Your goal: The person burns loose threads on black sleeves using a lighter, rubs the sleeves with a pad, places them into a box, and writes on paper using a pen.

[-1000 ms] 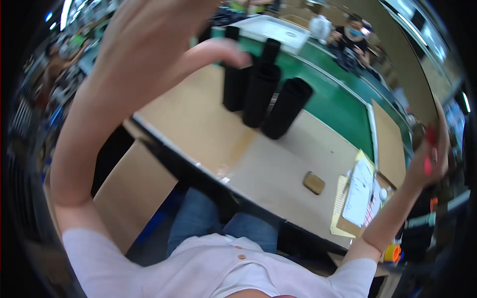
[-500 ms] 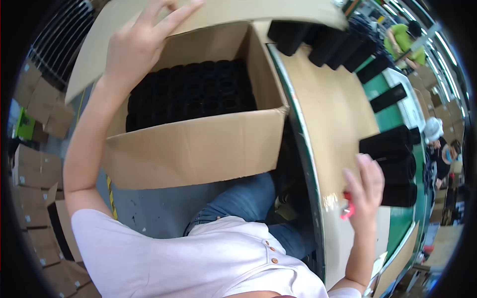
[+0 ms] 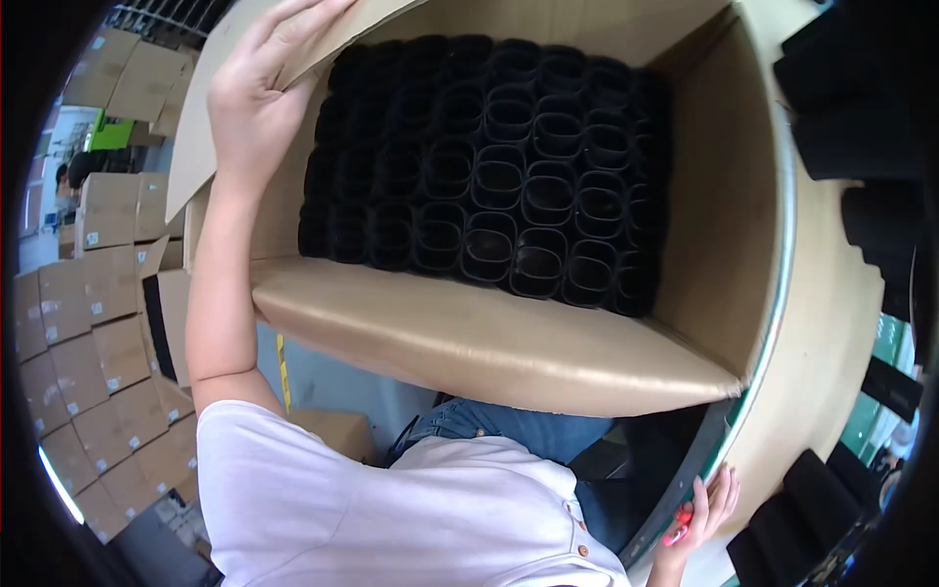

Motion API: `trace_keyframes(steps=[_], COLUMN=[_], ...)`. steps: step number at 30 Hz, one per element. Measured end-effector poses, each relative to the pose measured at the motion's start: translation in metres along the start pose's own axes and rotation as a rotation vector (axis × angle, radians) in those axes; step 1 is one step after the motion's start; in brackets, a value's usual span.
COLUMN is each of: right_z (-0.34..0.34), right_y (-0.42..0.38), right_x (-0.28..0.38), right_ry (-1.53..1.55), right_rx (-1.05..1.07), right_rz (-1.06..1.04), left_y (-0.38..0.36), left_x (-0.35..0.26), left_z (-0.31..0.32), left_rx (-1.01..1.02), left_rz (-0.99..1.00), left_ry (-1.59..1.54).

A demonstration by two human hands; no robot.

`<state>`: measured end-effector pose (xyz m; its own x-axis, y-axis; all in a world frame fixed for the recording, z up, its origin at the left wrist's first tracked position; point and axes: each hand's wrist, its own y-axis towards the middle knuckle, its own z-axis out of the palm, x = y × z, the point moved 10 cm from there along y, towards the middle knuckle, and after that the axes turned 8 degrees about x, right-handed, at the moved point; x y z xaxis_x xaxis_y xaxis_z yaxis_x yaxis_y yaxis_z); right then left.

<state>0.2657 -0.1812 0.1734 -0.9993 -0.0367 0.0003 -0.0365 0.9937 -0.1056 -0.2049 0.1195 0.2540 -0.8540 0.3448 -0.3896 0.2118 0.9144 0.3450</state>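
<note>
My left hand (image 3: 264, 98) grips a cardboard sheet (image 3: 201, 127) at the upper left, its fingers lying along the edge over the carton. Below it stands an open carton (image 3: 499, 338) holding rows of black, hollow, oval-mouthed tubes (image 3: 497, 176) packed upright side by side. At the lower right, my right hand (image 3: 709, 509) is at the edge of the worktable (image 3: 817, 293), fingers stretched out. A small red looped object (image 3: 677, 528) sits against its palm, partly hidden by the hand.
Black tubes (image 3: 812, 504) lie along the worktable's right side, with more at the upper right (image 3: 851, 88). Stacked cartons (image 3: 108, 357) fill the left. Yellow tape (image 3: 284, 372) marks the floor, and a closed carton (image 3: 333, 430) stands by my left side.
My view has swung closer over the carton, showing more tubes. My right hand has moved from above the worktable to its near edge. My left hand remains at the cardboard sheet.
</note>
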Motion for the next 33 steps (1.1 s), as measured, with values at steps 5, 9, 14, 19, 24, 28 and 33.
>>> trace_keyframes(steps=[5, 9, 14, 19, 24, 28, 33], right_z=[0.001, 0.000, -0.006, -0.023, -0.042, -0.069, -0.077], right_y=[0.000, 0.001, 0.006, 0.015, -0.008, -0.092, -0.214], right_x=[-0.002, 0.000, 0.002, 0.004, 0.008, 0.013, -0.034], right_ry=[0.010, -0.019, 0.068, 0.163, 0.285, 0.439, 0.358], right_rx=[0.016, -0.010, -0.071, -0.101, -0.112, -0.226, -0.462], right_rz=[0.020, 0.018, 0.024, 0.003, -0.068, -0.069, 0.333], left_y=[-0.004, -0.015, -0.026, -0.068, -0.124, -0.107, -0.175], left_x=[-0.007, 0.016, 0.004, -0.054, -0.087, -0.391, -0.600], left_z=[0.042, 0.084, 0.105, 0.147, 0.225, 0.274, 0.263], left_rx=[0.153, 0.239, 0.346, 0.575, 1.049, 0.898, 0.894], left_rz=[0.089, 0.101, 0.055, 0.301, 0.115, 1.353, 1.567], left_ry=[0.166, 0.005, -0.181, -0.179, -0.389, -0.377, -0.633])
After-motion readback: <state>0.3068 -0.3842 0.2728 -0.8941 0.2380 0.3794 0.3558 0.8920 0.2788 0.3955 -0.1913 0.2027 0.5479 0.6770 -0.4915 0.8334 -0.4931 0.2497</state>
